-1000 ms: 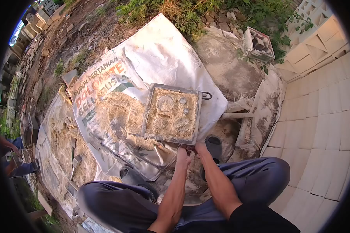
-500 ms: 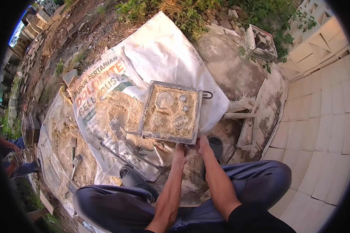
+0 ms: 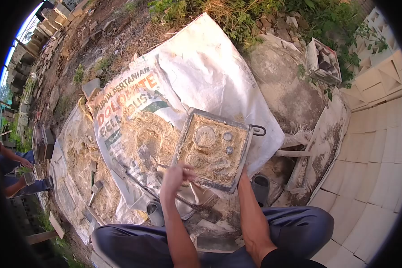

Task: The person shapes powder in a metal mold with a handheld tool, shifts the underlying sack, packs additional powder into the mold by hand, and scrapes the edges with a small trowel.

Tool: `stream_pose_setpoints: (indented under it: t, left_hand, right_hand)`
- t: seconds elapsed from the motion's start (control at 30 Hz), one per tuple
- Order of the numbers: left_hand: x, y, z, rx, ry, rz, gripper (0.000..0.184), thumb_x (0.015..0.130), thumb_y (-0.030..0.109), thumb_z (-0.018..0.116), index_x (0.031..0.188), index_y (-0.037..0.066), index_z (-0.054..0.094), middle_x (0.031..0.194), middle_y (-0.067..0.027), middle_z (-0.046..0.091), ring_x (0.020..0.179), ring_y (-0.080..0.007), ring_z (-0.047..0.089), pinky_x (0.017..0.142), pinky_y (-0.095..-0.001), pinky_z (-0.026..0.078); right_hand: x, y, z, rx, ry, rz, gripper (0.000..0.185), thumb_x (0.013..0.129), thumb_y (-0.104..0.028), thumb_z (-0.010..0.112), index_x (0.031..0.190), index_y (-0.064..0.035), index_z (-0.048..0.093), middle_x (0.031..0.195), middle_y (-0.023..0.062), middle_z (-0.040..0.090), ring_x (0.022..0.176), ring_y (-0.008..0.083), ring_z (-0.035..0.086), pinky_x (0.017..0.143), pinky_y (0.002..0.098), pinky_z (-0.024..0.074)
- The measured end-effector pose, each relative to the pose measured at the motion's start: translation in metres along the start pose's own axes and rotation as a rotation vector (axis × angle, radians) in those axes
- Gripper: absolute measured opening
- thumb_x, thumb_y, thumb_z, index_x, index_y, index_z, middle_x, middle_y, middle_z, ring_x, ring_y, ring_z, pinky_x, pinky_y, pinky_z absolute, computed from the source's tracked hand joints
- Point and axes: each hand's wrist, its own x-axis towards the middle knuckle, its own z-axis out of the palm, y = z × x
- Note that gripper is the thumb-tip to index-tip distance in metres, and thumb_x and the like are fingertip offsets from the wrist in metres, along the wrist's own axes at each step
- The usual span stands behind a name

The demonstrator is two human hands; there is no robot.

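Note:
A square metal-framed mould [image 3: 188,129] filled with sandy material lies tilted over a white printed sack [image 3: 201,58]. Round shapes and two small grey discs [image 3: 228,136] show in its surface. My left hand [image 3: 176,178] is at the mould's lower left corner, blurred, its fingers curled; whether they hold anything is unclear. My right hand [image 3: 243,176] is at the lower right corner, its fingers mostly hidden by the frame. A looped metal handle [image 3: 258,130] sticks out from the mould's right side.
Two brushes or trowels [image 3: 95,192] lie on the sandy sheet at left. Pale blocks [image 3: 366,178] stand along the right, with a small box [image 3: 323,61] of pieces at upper right. A person's hands [image 3: 24,169] show at far left. Sandals [image 3: 260,190] are near my knees.
My left hand has left the mould's near edge and moved up and left to its corner. My right hand stays at the right corner. The view has shifted, and the mould appears more tilted.

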Motion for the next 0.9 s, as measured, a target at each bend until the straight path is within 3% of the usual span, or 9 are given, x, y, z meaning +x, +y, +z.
stream_pose_setpoints:
  t: [0.07,0.23,0.3,0.33,0.4,0.5,0.63,0.7,0.9]
  left_hand:
    - [0.075,-0.012,-0.036,0.192,0.474,0.068,0.041,0.095,0.029,0.036,0.084,-0.001,0.061,0.064,-0.0073,0.061,0.057,-0.0166,0.055,0.059,-0.0286,0.045]
    - [0.185,-0.034,-0.048,0.410,0.155,0.121,0.063,0.095,0.049,0.030,0.100,-0.004,0.063,0.095,-0.0201,0.066,0.092,-0.0316,0.061,0.085,-0.0401,0.044]
    - [0.179,-0.014,-0.061,0.045,-0.305,-0.219,0.063,0.097,0.048,0.028,0.129,-0.003,0.047,0.127,-0.0192,0.052,0.116,-0.0252,0.049,0.101,-0.0318,0.033]
    - [0.172,-0.020,-0.057,0.039,-0.312,-0.249,0.063,0.097,0.048,0.028,0.129,-0.003,0.047,0.127,-0.0192,0.052,0.116,-0.0252,0.049,0.101,-0.0318,0.033]
    - [0.156,-0.028,-0.044,0.064,-0.217,0.109,0.062,0.099,0.044,0.022,0.138,-0.002,0.032,0.141,-0.0193,0.036,0.129,-0.0269,0.037,0.108,-0.0314,0.025]
    - [0.101,0.013,-0.042,0.078,-0.218,0.072,0.061,0.100,0.042,0.019,0.142,-0.002,0.021,0.148,-0.0176,0.024,0.135,-0.0245,0.027,0.110,-0.0287,0.021]
    - [0.132,-0.008,-0.036,-0.199,-0.333,-0.121,0.077,0.093,0.061,0.015,0.138,0.001,0.036,0.138,-0.0191,0.040,0.127,-0.0279,0.039,0.107,-0.0331,0.027]
    - [0.138,-0.004,-0.022,-0.070,-0.215,-0.087,0.078,0.092,0.063,0.016,0.137,0.002,0.038,0.136,-0.0186,0.043,0.123,-0.0282,0.043,0.103,-0.0349,0.034]
    - [0.164,-0.025,0.001,-0.703,-0.302,-0.146,0.066,0.095,0.054,0.031,0.134,0.003,0.041,0.130,-0.0163,0.049,0.114,-0.0251,0.050,0.094,-0.0350,0.042]
  right_hand:
    - [0.005,0.006,-0.010,0.016,-0.007,-0.010,0.055,0.093,-0.045,0.037,0.131,-0.0050,0.044,0.121,0.0130,0.056,0.104,0.0272,0.058,0.086,0.0400,0.0506]
    - [0.008,0.009,-0.028,0.039,0.004,-0.031,0.057,0.093,-0.046,0.037,0.132,-0.0053,0.042,0.123,0.0131,0.054,0.105,0.0276,0.058,0.086,0.0405,0.0502]
    - [0.003,0.009,-0.031,0.009,0.061,-0.014,0.058,0.093,-0.047,0.037,0.134,-0.0056,0.040,0.124,0.0130,0.053,0.106,0.0279,0.057,0.086,0.0408,0.0499]
    - [0.000,0.008,-0.029,-0.012,0.098,-0.005,0.058,0.093,-0.047,0.037,0.135,-0.0059,0.039,0.125,0.0130,0.053,0.107,0.0282,0.056,0.087,0.0411,0.0496]
    - [-0.011,-0.002,-0.016,-0.040,0.190,0.022,0.057,0.094,-0.045,0.038,0.136,-0.0066,0.037,0.127,0.0123,0.051,0.108,0.0284,0.056,0.087,0.0416,0.0490]
    - [-0.009,-0.007,-0.024,-0.051,0.140,0.101,0.056,0.094,-0.044,0.039,0.136,-0.0068,0.037,0.127,0.0118,0.051,0.108,0.0286,0.056,0.087,0.0410,0.0494]
    - [-0.015,-0.030,-0.007,-0.100,0.201,0.147,0.054,0.095,-0.041,0.039,0.137,-0.0076,0.037,0.128,0.0110,0.050,0.110,0.0285,0.054,0.090,0.0405,0.0470]
    - [-0.015,-0.041,0.003,-0.131,0.222,0.165,0.052,0.096,-0.039,0.039,0.137,-0.0082,0.036,0.129,0.0105,0.050,0.111,0.0285,0.052,0.092,0.0402,0.0454]
    - [0.019,-0.031,-0.041,0.044,0.092,0.180,0.055,0.092,-0.047,0.043,0.130,-0.0067,0.046,0.121,0.0116,0.055,0.102,0.0322,0.056,0.088,0.0458,0.0473]
